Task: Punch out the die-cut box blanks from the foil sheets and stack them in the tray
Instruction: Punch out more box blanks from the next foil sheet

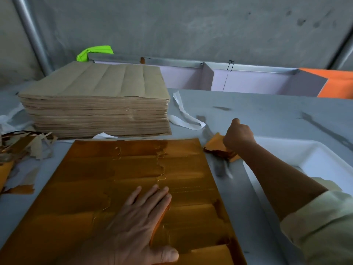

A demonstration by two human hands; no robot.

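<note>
- A grey worktable [248, 104] fills the view, with a bare concrete wall [191, 25] behind it.
- Nearest, the left hand [137, 222] lies flat on a gold foil sheet [76, 188], its fingers straight and spread and the palm pressing down near the sheet's middle.
- The foil sheet lies flat on the table directly in front of the person, and die-cut lines and small tears run across it.
- At the right, a forearm in a rolled pale sleeve [321, 226] reaches forward over a white tray [286, 148], which sits just beside the sheet's right edge.
- The right hand [237, 136] is clenched, knuckles up, around a small bundle of gold pieces [213, 145] just off the sheet's far right corner. I cannot tell whether these are blanks or offcuts.
- On the left edge of the table lies a heap of torn scraps [24, 146], brown and gold.
- Beyond the sheet stands a tall stack of brown sheets [95, 111], and a white strip [186, 115] curls beside it.
- Farther back are pale lilac compartments [248, 81], a bright green tape piece [93, 51], an orange panel [338, 83] and a slanting metal pole [32, 33].
</note>
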